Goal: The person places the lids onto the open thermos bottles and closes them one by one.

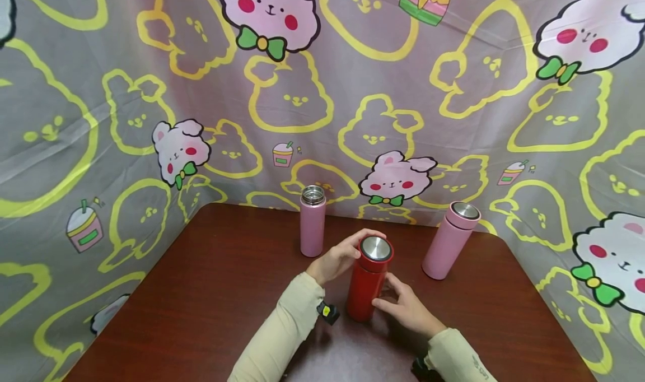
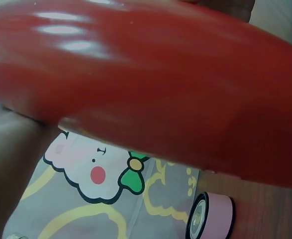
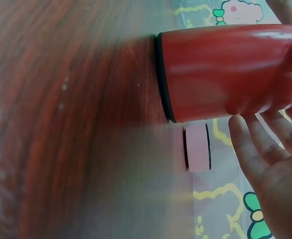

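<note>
Mid-table, a glossy red cylindrical flask [image 1: 361, 295] stands capped

From my remote post I see the left hand [image 1: 335, 261] curled round its steel-topped red lid [image 1: 376, 248]; the right hand [image 1: 410, 309] is spread, nearly straight fingertips against the smooth body. I judge the work partway: two flasks lidded, counting the smooth pink cylindrical flask at right [image 1: 445, 247], while another pink cylindrical flask [image 1: 312, 231] is left uncovered, steel threads bare. A short pink lid [image 3: 198, 148] stands on the grained, dark wooden table [image 1: 227, 270]. Wrinkled, cartoon-printed grey cloth [image 1: 335, 79] hangs behind.
</note>
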`<state>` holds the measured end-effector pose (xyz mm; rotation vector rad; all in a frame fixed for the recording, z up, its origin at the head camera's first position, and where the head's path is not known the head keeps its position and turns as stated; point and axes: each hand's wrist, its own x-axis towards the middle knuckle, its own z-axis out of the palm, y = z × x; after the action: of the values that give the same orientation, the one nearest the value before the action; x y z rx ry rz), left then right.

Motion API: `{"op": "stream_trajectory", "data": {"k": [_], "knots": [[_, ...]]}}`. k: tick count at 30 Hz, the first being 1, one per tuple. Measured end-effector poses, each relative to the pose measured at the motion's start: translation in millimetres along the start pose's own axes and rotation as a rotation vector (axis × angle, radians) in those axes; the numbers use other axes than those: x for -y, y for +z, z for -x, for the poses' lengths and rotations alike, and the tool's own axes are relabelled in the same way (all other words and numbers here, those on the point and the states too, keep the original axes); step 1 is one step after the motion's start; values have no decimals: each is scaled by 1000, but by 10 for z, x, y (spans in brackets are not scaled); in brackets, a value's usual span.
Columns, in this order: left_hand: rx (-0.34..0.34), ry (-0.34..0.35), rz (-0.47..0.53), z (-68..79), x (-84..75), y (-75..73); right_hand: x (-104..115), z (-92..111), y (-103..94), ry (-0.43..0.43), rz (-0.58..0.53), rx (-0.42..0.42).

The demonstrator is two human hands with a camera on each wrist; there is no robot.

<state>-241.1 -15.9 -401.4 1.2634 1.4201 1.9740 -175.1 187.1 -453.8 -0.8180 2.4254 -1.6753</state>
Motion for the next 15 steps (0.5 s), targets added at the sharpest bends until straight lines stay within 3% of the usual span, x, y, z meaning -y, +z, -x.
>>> {"op": "stream_trajectory", "data": {"k": [6,15], "knots": [[-20,-8,-9,29,-4,-34,-12,4,10,-4,9,-12],[-102,-93,-212,137,-119,-109,-9,5,16,-2,22,-24]]}}
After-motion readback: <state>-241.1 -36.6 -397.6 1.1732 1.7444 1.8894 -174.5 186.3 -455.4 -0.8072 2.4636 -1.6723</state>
